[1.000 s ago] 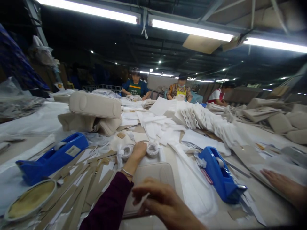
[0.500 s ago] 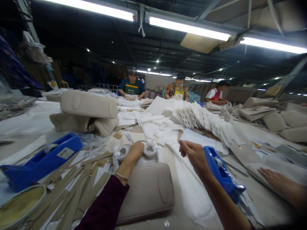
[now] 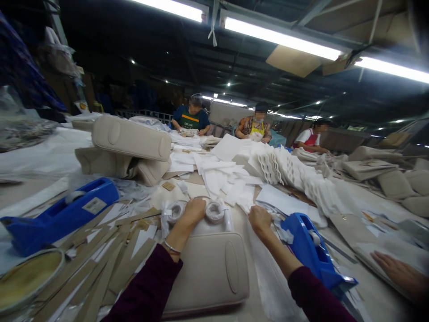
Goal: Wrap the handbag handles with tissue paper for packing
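A beige handbag (image 3: 208,273) lies in front of me, its base end toward me. Two wrapped rings (image 3: 214,212) sit at its far end among plastic-covered handles. My left hand (image 3: 192,214) is closed on the handbag between these rings; its fingertips are hidden. To the right, my right hand (image 3: 260,219) is closed at the far end of a thin, translucent white sheet (image 3: 268,273) and appears to grip it. This sheet runs along the handbag's right side. A blue tape dispenser (image 3: 308,246) stands just right of my right forearm.
Another blue tape dispenser (image 3: 63,214), a round tin (image 3: 30,279) and beige strips (image 3: 100,264) lie at left. Stacked handbags (image 3: 130,138) stand behind them. White foam sheets (image 3: 284,165) are piled ahead. A co-worker's hand (image 3: 398,268) rests at right; several people work beyond.
My right hand has lowered to the far end of the white sheet, its fingers now closed. My left hand stays on the handbag. The whole view has shifted slightly.
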`<action>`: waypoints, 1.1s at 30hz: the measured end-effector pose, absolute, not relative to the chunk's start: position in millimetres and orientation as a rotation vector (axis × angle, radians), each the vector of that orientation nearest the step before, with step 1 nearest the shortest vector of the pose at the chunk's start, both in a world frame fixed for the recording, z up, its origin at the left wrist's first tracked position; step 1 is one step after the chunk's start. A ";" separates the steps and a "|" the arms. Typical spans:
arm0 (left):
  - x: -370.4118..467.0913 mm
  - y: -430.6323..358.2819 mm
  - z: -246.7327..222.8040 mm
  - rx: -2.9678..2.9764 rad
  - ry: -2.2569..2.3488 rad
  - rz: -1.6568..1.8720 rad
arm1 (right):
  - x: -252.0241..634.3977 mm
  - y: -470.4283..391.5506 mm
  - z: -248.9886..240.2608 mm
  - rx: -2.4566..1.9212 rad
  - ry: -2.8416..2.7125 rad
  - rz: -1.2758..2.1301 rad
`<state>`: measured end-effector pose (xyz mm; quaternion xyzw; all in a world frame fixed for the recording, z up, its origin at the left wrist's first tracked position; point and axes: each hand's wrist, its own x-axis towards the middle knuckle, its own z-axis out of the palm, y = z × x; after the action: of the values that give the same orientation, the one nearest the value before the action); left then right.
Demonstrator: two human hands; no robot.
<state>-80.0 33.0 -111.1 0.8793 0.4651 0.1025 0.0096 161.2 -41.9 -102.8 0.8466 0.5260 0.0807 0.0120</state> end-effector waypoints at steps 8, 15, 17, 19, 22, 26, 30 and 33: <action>-81.5 33.4 -112.6 2.746 1.442 0.342 | 160.2 -80.7 -80.1 2.405 1.816 0.458; -79.3 38.2 -117.2 2.766 1.432 0.327 | 132.1 -200.3 -82.9 2.187 2.063 0.419; -78.5 38.5 -117.4 2.759 1.432 0.315 | 126.5 -239.0 -92.5 2.137 2.105 0.203; -77.9 38.8 -117.0 2.737 1.434 0.299 | 124.9 -265.9 -98.0 2.086 2.107 -0.134; -77.4 39.3 -116.2 2.693 1.433 0.288 | 132.6 -267.3 -93.6 2.111 2.120 -0.616; -77.4 39.3 -115.2 2.643 1.435 0.315 | 157.5 -195.8 -83.3 2.528 2.238 -0.527; -76.9 36.8 -111.6 2.640 1.417 0.349 | 173.5 -103.1 -90.9 2.915 1.786 -0.207; -75.4 33.9 -108.5 2.646 1.441 0.326 | 174.0 -58.9 -99.1 3.101 1.551 -0.355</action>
<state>-75.4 33.9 -108.5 0.8717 0.4748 0.1074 0.0554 174.0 -58.9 -99.1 0.8766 0.4384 -0.1003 -0.1712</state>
